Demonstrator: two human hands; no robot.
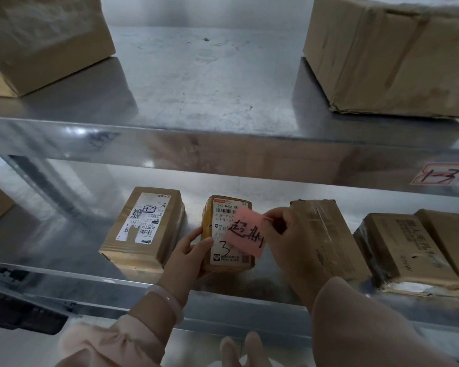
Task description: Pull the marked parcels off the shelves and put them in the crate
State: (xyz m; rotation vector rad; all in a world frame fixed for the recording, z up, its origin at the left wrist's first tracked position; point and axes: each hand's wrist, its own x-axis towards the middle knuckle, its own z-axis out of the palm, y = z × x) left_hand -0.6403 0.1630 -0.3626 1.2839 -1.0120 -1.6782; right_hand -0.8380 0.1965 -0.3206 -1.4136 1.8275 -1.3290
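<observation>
My left hand (190, 254) grips the taped cardboard parcel (219, 251); my right hand (284, 234), just beside it, pinches a square pink paper note (247, 231) over its label.

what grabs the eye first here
The pink note with black handwriting, pinched by the right hand over the small parcel at the middle of the lower shelf. The left hand grips that parcel's left side. On the upper shelf sit a left carton and a right carton.
</observation>
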